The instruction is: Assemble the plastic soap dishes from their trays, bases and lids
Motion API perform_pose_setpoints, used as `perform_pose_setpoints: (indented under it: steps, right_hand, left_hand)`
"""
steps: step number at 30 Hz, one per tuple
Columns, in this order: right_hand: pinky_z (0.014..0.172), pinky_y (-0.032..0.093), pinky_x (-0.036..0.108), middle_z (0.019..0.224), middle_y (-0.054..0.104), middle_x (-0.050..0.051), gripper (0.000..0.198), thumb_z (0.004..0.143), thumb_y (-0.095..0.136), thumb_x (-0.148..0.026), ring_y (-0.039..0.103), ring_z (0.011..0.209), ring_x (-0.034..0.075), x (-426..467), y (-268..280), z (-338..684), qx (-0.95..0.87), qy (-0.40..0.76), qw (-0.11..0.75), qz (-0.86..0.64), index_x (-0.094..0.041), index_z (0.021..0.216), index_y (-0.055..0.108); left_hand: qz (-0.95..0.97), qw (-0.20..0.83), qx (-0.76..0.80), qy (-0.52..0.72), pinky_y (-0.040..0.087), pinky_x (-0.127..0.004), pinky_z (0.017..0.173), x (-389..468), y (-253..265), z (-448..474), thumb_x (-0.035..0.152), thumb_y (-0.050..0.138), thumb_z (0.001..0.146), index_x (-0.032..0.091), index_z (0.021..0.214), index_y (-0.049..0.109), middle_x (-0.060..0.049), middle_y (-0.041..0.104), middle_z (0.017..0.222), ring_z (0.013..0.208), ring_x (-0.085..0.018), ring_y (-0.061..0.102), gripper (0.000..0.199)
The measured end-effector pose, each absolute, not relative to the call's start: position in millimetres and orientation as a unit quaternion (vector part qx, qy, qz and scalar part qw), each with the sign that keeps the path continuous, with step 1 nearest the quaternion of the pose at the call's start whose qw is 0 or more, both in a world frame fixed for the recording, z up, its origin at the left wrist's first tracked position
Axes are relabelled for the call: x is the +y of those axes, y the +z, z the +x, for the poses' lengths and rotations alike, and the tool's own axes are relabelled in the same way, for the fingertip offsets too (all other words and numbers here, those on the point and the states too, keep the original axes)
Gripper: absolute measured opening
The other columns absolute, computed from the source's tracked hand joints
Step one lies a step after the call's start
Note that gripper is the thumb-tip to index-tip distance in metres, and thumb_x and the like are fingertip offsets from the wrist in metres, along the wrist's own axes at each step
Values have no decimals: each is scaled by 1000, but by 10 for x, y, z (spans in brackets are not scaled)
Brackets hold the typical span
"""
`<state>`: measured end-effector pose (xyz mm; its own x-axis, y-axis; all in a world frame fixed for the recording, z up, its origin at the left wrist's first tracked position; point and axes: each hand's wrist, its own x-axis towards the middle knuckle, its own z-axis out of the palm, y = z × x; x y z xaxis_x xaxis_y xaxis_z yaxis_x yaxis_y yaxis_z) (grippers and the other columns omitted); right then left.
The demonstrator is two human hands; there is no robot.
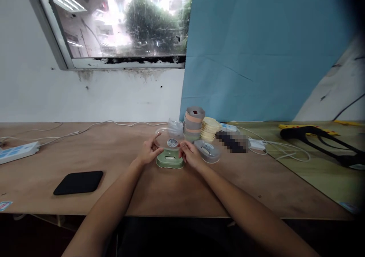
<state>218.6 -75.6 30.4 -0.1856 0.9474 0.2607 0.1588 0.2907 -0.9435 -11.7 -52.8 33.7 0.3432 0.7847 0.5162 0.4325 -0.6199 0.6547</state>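
Note:
Between my hands a clear plastic lid with a round printed sticker is tilted over a green oval box. The box has a slot-shaped opening in its front and stands on the table. My left hand grips the lid's left edge, its index finger pointing up along the rim. On the other side, my right hand pinches the lid's lower right edge, close to the box's corner. Whether the lid touches the box I cannot tell. Just right of my right hand sits a grey box with a clear top and a similar sticker.
Behind are stacked grey-and-orange containers, a pile of cream-coloured pieces and more clear plastic lids. A black flat case lies left. Power strips, white cables and a black strap-like object lie around the table.

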Motion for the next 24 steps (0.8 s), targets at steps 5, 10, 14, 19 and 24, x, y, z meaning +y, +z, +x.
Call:
perform_pose_setpoints:
  steps: [5, 10, 14, 19, 24]
  right_hand:
    - [51, 38, 24, 53, 57, -1, 49, 83, 43, -65, 51, 50, 13, -753, 287, 2241, -682, 334, 440, -480, -19, 73, 57]
    - [51, 37, 26, 45, 54, 0, 57, 83, 39, -67, 52, 49, 15, -734, 281, 2290, -681, 288, 380, -556, -19, 57, 55]
    - [50, 37, 27, 41, 53, 1, 61, 82, 37, -69, 53, 46, 16, -708, 257, 2316, -686, 277, 330, -587, -20, 50, 54]
    - [47, 38, 27, 43, 56, 3, 64, 84, 35, -67, 53, 43, 15, -683, 213, 2343, -698, 283, 255, -606, -20, 46, 53]
    - [37, 36, 23, 45, 58, 2, 56, 87, 35, -62, 48, 33, 11, -637, 188, 2360, -688, 333, 217, -607, -17, 64, 60]
  left_hand:
    - [750, 191, 473, 421, 44, -27, 65, -500, 295, -32, 59, 41, 87, 14, 146, 24, -2, 60, 74, 65, -15, 54, 76]
    - [782, 191, 494, 328, 46, -32, 79, -458, 238, -39, 56, 42, 88, 16, 136, 45, -8, 67, 99, 83, -20, 61, 62]
    - [794, 217, 477, 308, 43, -33, 93, -439, 226, -47, 57, 37, 89, 16, 130, 51, -11, 60, 125, 107, -23, 58, 59]
    - [816, 257, 472, 213, 46, -32, 85, -435, 239, -50, 61, 31, 89, 15, 107, 65, -9, 69, 104, 94, -22, 63, 60]
    - [804, 221, 516, 196, 46, -30, 79, -434, 227, -42, 66, 30, 86, 16, 105, 66, -10, 69, 103, 92, -24, 63, 64]
